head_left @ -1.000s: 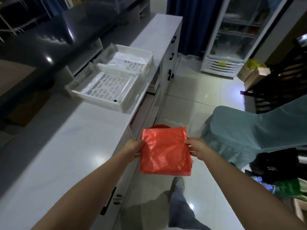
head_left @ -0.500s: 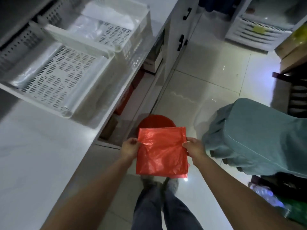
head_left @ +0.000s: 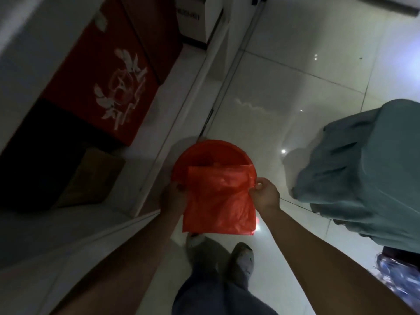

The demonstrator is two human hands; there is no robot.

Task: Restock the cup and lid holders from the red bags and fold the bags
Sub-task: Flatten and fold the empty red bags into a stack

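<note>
A folded red plastic bag (head_left: 220, 201) hangs flat between my two hands, just above a round red bucket (head_left: 204, 153) on the floor. My left hand (head_left: 173, 197) grips the bag's upper left edge. My right hand (head_left: 264, 194) pinches its upper right corner between thumb and fingers. The bag covers the near part of the bucket's opening. The cup and lid holders are out of view.
The white counter's edge (head_left: 75, 242) runs along my left, with an open shelf below holding a red printed box (head_left: 102, 87), a brown carton (head_left: 91, 178) and a white box (head_left: 197, 17). A teal-covered seat (head_left: 368, 169) stands at right. My feet (head_left: 241, 255) are on the tiled floor.
My view has tilted steeply down and closer to the floor; the trays on the counter have left the frame. The bag, still held by both hands, now hangs over the red bucket.
</note>
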